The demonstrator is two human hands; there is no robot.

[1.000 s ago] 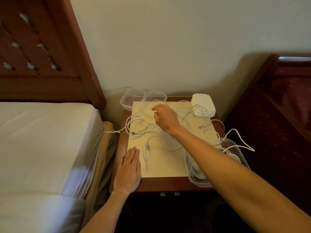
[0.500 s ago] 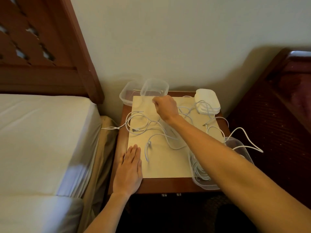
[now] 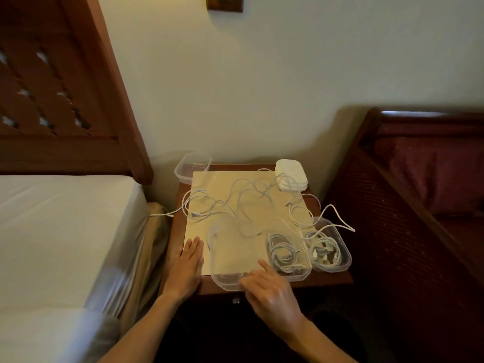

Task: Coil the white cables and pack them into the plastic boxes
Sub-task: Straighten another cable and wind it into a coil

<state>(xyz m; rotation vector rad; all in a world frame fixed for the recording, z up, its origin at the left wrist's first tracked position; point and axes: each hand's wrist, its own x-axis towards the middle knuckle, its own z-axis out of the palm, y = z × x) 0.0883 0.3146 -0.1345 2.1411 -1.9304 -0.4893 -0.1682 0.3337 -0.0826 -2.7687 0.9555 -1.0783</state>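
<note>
The right hand (image 3: 272, 292) held no grip; its loose fingers touched the near edge of an empty plastic box (image 3: 230, 280) on the tabletop (image 3: 324, 281). The left hand (image 3: 187, 268) lay flat and open beside it. Two boxes (image 3: 305, 273) to the right held coiled white cables (image 3: 284, 254). More loose cables (image 3: 243, 205) sprawled across a cream mat (image 3: 209, 182).

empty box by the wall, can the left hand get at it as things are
Probably yes. The left hand lies flat on the table's near left corner, holding nothing, and the empty box sits straight beyond it on the far left corner. Only loose cables lie between, flat on the table.
</note>
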